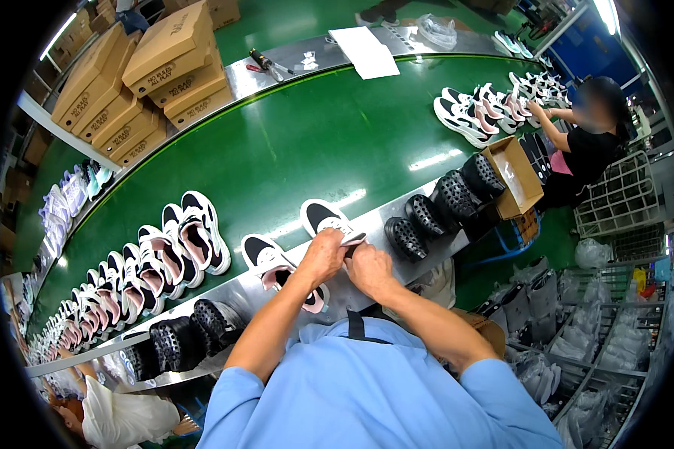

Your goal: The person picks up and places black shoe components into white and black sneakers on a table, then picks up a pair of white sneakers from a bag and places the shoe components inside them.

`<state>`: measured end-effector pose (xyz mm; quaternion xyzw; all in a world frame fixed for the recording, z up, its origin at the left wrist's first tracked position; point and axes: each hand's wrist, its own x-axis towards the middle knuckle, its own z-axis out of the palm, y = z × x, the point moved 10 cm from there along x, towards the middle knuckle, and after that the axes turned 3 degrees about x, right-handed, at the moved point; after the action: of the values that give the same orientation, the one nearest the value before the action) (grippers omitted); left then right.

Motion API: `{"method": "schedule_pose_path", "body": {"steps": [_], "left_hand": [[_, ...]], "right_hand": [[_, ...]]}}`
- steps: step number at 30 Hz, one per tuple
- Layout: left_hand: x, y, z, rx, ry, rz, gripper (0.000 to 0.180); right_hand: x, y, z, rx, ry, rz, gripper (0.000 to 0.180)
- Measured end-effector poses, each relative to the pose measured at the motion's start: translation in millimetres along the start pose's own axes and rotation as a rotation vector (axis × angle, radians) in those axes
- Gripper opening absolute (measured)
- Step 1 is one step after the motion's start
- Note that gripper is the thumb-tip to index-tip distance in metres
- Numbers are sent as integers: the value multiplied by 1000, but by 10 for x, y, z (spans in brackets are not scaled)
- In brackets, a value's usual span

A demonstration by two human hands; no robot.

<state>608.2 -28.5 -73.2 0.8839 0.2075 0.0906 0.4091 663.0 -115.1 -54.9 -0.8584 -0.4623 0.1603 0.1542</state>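
Note:
A black and white sneaker [323, 215] lies in front of me at the bench edge, toe pointing away. My left hand [322, 257] is closed at its tongue and collar. Right beside it, my right hand [370, 270] has its fingers curled round the opening's right side. The hands cover most of the shoe's opening and heel. Just left of my left hand, a second sneaker [266, 253] with a pink lining rests partly behind my forearm. Neither hand touches this one's toe.
Long rows of sneakers [195, 232] stand on the green belt [307, 142] at left and far right. Black studded clogs [428, 215] line the metal ledge, by an open carton [513, 176]. Shoeboxes [176, 60] are stacked across the belt. A co-worker [588, 142] handles shoes at right.

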Motion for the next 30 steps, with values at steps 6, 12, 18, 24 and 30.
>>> {"method": "schedule_pose_path", "body": {"steps": [6, 12, 18, 24, 30], "left_hand": [[-301, -170, -52, -71, 174, -267, 96], [-273, -556, 169, 43, 351, -500, 80], [-900, 201, -235, 280, 473, -299, 67], [-1898, -580, -249, 65, 403, -939, 66], [-1521, -986, 89, -12, 384, -690, 64]], "right_hand": [[-183, 240, -224, 159, 156, -109, 33], [287, 432, 410, 66, -34, 53, 40], [352, 641, 536, 77, -14, 21, 40], [367, 496, 574, 31, -56, -119, 39], [351, 278, 655, 0, -137, -138, 46]]}}
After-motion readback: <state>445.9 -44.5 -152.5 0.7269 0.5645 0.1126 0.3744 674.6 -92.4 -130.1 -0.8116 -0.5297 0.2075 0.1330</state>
